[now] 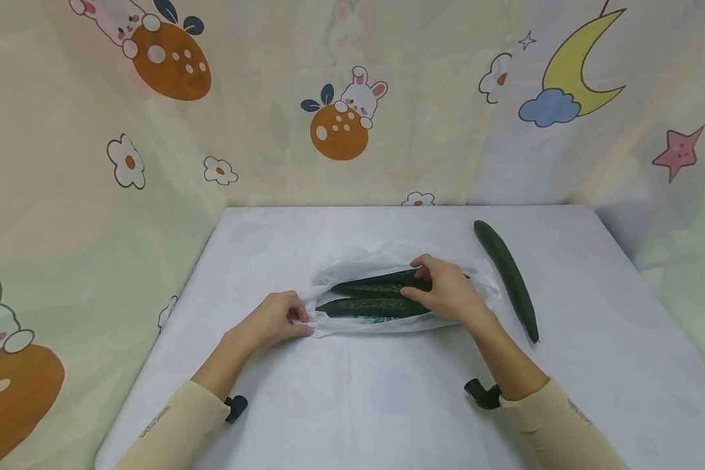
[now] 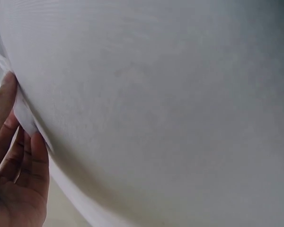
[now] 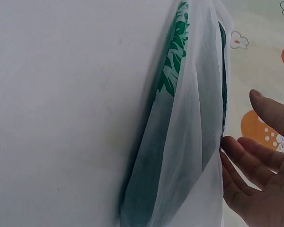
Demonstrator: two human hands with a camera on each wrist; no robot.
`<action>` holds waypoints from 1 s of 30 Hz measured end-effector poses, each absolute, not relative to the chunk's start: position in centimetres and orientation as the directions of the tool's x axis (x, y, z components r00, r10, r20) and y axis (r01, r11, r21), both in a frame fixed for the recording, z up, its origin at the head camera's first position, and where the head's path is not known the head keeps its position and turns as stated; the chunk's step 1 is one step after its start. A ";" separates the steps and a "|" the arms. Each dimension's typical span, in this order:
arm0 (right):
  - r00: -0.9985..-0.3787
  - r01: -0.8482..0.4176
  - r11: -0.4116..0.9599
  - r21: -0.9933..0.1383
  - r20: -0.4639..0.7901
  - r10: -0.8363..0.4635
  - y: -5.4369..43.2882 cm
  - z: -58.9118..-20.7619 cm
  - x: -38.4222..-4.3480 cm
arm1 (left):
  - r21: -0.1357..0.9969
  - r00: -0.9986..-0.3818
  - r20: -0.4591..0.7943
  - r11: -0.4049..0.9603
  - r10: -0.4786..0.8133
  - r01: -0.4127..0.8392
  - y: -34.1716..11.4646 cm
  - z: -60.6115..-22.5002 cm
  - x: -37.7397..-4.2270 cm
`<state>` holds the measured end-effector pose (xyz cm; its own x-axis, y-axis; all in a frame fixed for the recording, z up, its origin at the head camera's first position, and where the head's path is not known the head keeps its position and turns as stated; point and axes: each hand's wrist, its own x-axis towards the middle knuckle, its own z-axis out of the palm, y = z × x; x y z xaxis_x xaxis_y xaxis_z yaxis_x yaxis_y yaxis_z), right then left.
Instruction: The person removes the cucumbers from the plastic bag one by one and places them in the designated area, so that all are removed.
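A thin white plastic bag (image 1: 364, 261) with green print lies on the table, its mouth spread upward. Inside it, two dark green cucumbers (image 1: 361, 307) lie side by side. My left hand (image 1: 279, 318) pinches the bag's left end between thumb and fingers; the left wrist view shows the film (image 2: 24, 116) at the fingertips. Over the right part of the cucumbers is my right hand (image 1: 449, 290), thumb and fingers apart, fingertips right at the far cucumber. In the right wrist view that hand (image 3: 262, 170) is spread beside the bag's upper edge.
A third cucumber (image 1: 508, 281) lies outside the bag, to its right, slanting toward the near right. The white-covered table (image 1: 341, 405) meets a patterned cloth backdrop (image 1: 258, 117) along its back and sides.
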<state>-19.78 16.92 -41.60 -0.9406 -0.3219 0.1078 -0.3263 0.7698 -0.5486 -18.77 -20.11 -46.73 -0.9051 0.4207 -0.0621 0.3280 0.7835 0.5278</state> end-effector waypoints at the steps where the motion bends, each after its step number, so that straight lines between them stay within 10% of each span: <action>1: -0.939 -0.329 0.766 -0.551 0.105 -0.328 16.8 -41.7 -19.8 | 0.527 -0.905 -0.065 0.784 0.420 0.327 -20.1 -46.8 -18.8; 30: -0.899 -0.333 0.693 -0.639 -0.006 -0.438 16.0 -43.9 -19.9 | 0.530 -0.893 -0.070 0.775 0.444 0.344 -20.1 -46.9 -19.2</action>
